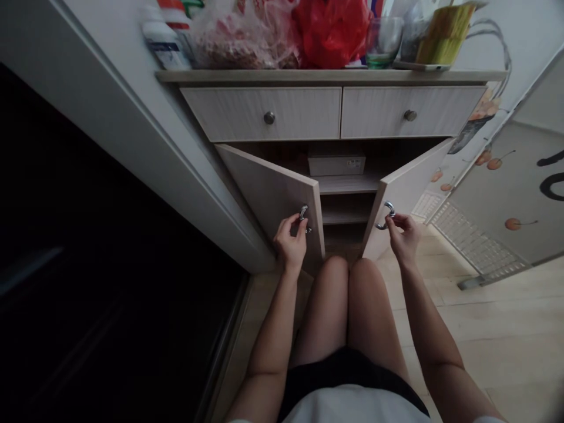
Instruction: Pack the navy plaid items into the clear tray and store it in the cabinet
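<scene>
I crouch in front of a low wooden cabinet (330, 76) with both lower doors swung partly open. My left hand (289, 242) pinches the metal handle (304, 212) of the left door (273, 194). My right hand (403, 235) grips the curved metal handle (388, 212) of the right door (405, 191). Between the doors I see shelves and a white box (336, 164) on the upper shelf. My knees (348, 276) are close to the cabinet's opening.
Two closed drawers with round knobs (269, 117) (410, 115) sit above the doors. The cabinet top holds a bottle (161, 38), plastic bags (330, 29) and a glass (383, 38). A dark sliding door (88, 235) is at left, a patterned panel (506, 194) at right.
</scene>
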`<control>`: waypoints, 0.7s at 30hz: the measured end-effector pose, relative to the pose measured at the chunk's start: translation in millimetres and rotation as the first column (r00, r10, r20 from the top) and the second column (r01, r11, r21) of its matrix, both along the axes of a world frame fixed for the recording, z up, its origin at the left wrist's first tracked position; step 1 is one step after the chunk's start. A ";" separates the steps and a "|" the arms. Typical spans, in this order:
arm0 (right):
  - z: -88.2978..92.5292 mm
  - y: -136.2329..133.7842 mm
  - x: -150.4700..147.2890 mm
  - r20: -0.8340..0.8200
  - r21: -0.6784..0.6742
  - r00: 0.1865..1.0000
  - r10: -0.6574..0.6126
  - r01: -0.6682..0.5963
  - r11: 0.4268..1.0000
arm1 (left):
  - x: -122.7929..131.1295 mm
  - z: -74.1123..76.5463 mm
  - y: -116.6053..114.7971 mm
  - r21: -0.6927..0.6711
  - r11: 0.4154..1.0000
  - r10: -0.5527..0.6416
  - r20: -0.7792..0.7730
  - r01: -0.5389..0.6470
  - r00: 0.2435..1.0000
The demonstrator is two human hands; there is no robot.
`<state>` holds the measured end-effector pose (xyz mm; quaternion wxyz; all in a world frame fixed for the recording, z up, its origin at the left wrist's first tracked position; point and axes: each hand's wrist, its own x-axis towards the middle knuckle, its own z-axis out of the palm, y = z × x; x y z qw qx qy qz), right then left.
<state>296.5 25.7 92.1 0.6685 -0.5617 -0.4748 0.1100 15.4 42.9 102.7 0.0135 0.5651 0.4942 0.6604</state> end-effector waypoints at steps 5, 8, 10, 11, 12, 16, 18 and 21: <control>3.9 32.0 -23.0 -0.002 0.002 0.997 0.072 -0.072 0.997 | 25.1 3.0 29.0 -0.035 0.999 -0.033 -0.001 0.032 0.999; 5.7 51.4 -33.5 0.008 -0.002 0.997 0.082 -0.082 0.997 | 38.1 3.9 48.2 -0.050 0.998 -0.041 0.000 0.041 0.999; 6.2 63.3 -39.4 0.013 -0.004 0.996 0.088 -0.088 0.996 | 45.4 4.6 60.4 -0.052 0.997 -0.052 0.000 0.052 0.999; 6.3 68.9 -41.9 0.016 -0.004 0.996 0.091 -0.091 0.996 | 48.6 5.0 65.9 -0.055 0.997 -0.058 -0.001 0.058 0.998; 6.3 74.2 -44.2 0.017 -0.004 0.996 0.093 -0.093 0.996 | 51.3 5.5 70.9 -0.060 0.996 -0.064 -0.001 0.064 0.998; 6.3 93.8 -51.4 0.022 -0.008 0.995 0.099 -0.099 0.995 | 59.0 8.4 87.3 -0.088 0.991 -0.100 -0.009 0.099 0.995; 6.6 102.9 -54.3 0.029 -0.016 0.994 0.105 -0.104 0.994 | 61.9 10.0 94.3 -0.108 0.988 -0.113 -0.014 0.111 0.993; 7.4 115.3 -58.3 0.040 -0.027 0.994 0.104 -0.103 0.994 | 66.0 12.1 104.1 -0.133 0.985 -0.110 -0.019 0.107 0.994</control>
